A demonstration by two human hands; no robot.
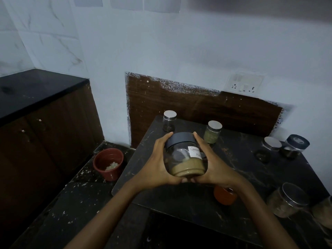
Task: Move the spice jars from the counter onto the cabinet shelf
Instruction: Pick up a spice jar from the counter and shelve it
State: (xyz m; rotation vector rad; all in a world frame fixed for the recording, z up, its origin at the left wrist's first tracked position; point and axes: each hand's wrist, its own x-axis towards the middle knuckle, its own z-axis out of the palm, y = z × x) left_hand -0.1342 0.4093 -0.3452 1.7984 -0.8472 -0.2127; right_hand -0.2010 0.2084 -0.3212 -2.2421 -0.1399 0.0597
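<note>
Left hand (158, 164): wrapped round the left side of the big jar (185, 159), thumb up by its dark lid, fingers under the base.
Right hand (212, 164): same grip on the right side, partly covering the white handwritten label.
Big jar: held between both hands over the desk (197, 209), tipped a bit, with brownish powder at the bottom.
Back of desk: silver-lid jar (169, 121) and green-spice jar (212, 132), standing apart.
Right side: short jar (269, 148) just beside the black-lid jar (294, 146), with the wide jar (287, 200) nearer.
Orange cup (225, 194): on the desk, partly hidden by the right wrist.
Red pot (108, 163): on the lower speckled surface left of the desk.
</note>
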